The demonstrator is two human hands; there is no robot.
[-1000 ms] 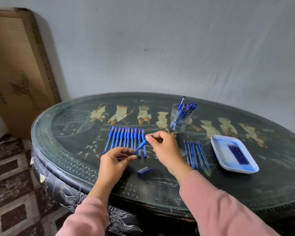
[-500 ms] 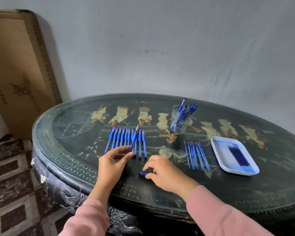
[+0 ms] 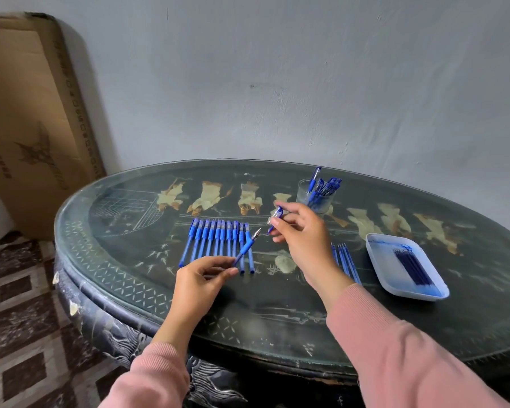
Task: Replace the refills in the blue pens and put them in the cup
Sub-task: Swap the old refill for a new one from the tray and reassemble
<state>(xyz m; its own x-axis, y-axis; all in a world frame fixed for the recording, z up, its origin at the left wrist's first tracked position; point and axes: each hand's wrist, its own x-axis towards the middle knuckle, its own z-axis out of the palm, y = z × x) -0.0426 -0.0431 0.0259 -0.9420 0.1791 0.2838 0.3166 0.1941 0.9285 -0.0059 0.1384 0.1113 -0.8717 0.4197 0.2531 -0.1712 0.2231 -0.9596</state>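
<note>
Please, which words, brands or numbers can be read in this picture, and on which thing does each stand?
Nothing can be read for certain.
Cardboard box: dark printed letters beside a logo, too blurred to read.
Row of blue pens: any print too small to tell.
Cup and tray: no text visible.

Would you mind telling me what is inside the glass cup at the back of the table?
The cup holds a bunch of blue pens standing clip ends up, one taller than the rest. Their lower ends blur together through its wall, so the count is unclear.
</note>
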